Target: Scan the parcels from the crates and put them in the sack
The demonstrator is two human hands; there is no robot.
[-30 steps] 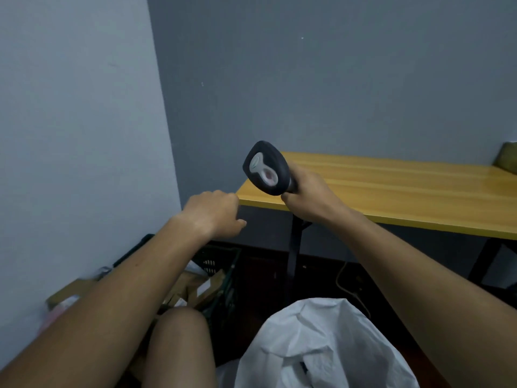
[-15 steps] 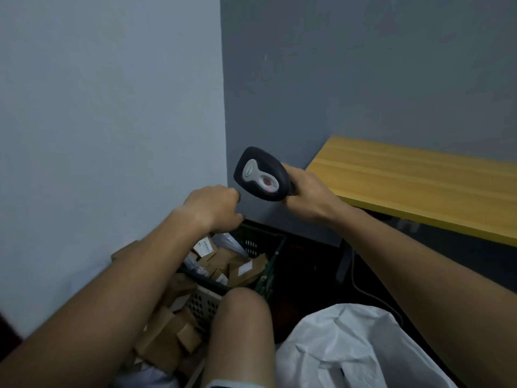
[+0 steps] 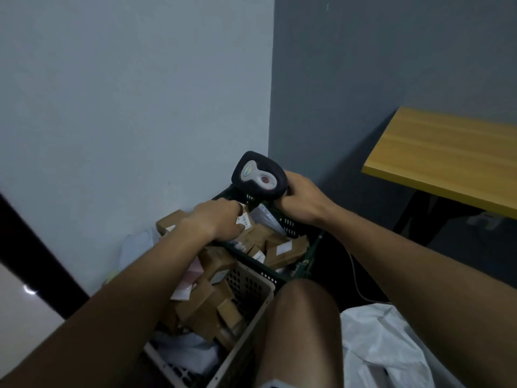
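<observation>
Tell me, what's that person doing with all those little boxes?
The person is sorting parcels. Their right hand holds a black scanner, and their left hand reaches into the dark green crate and takes hold of a brown parcel with a white label. The white sack waits beside their knee.

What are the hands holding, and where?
The right hand grips the barcode scanner by its handle. The left hand reaches onto a brown parcel in the dark crate; a grip is unclear.
</observation>
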